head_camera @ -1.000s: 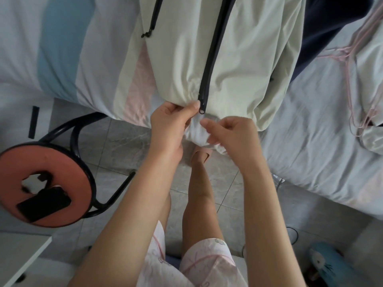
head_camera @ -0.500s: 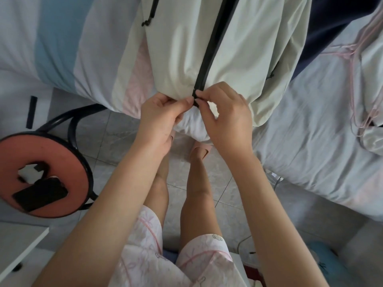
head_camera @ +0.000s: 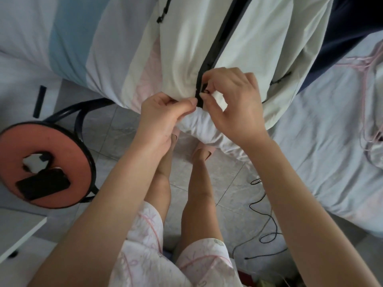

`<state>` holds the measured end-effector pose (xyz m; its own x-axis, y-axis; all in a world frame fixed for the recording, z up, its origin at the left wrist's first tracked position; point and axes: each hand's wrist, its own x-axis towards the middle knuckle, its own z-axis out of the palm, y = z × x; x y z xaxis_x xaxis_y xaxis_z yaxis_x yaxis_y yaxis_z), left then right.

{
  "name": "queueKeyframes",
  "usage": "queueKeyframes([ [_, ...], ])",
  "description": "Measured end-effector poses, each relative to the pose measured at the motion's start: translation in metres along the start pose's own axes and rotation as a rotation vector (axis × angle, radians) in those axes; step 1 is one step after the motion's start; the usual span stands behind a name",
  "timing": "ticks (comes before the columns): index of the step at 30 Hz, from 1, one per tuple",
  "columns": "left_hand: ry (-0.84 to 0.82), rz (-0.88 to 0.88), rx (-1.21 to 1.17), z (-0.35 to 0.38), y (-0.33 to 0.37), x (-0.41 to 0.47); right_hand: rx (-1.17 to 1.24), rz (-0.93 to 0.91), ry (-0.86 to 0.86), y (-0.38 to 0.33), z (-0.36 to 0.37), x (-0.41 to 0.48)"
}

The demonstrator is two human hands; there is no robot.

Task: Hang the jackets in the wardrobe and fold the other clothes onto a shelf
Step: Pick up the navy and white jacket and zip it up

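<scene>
At the near edge of the bed (head_camera: 321,131), a pale jacket (head_camera: 259,48) lies front up, its hem over the edge. The left hand (head_camera: 163,119) pinches the hem beside the black zipper (head_camera: 224,38); the right hand (head_camera: 234,100) pinches the zipper's lower end, both grips closed on the jacket. Left of the bed, a stool (head_camera: 51,146) carries a phone (head_camera: 43,184).
</scene>
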<state>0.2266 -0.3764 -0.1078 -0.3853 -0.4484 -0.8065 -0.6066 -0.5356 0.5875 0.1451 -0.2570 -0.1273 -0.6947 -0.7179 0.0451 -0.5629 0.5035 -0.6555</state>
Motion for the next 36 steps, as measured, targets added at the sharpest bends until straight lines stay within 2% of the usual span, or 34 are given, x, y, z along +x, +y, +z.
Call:
queueKeyframes([
  [3,0.002,-0.008,-0.001,-0.004,0.002,-0.001,-0.06,-0.042,-0.008,0.001,-0.004,0.003],
  [7,0.021,0.069,0.014,-0.003,0.004,-0.002,-0.097,-0.029,-0.07,-0.002,-0.003,0.009],
  [10,-0.013,0.128,-0.045,0.005,0.003,-0.002,0.098,0.05,-0.012,-0.013,0.003,0.013],
  [13,-0.017,0.172,0.011,0.01,0.006,-0.003,0.23,0.126,0.015,-0.015,0.003,0.013],
  [16,0.006,0.249,0.157,0.008,0.008,-0.006,0.242,0.174,0.037,-0.016,-0.002,0.008],
  [20,-0.033,0.228,0.182,0.001,0.018,-0.022,0.131,0.171,0.091,-0.029,-0.011,0.003],
  [22,-0.066,0.248,0.211,-0.005,0.029,-0.038,0.149,0.182,0.183,-0.037,-0.022,0.007],
  [24,-0.118,0.262,0.218,-0.014,0.043,-0.061,0.228,0.256,0.273,-0.045,-0.04,0.014],
  [29,-0.276,0.294,0.292,-0.055,0.085,-0.116,0.382,0.378,0.376,-0.07,-0.077,0.023],
  [36,-0.212,0.355,0.201,-0.127,0.142,-0.207,0.507,0.663,0.455,-0.108,-0.127,0.048],
])
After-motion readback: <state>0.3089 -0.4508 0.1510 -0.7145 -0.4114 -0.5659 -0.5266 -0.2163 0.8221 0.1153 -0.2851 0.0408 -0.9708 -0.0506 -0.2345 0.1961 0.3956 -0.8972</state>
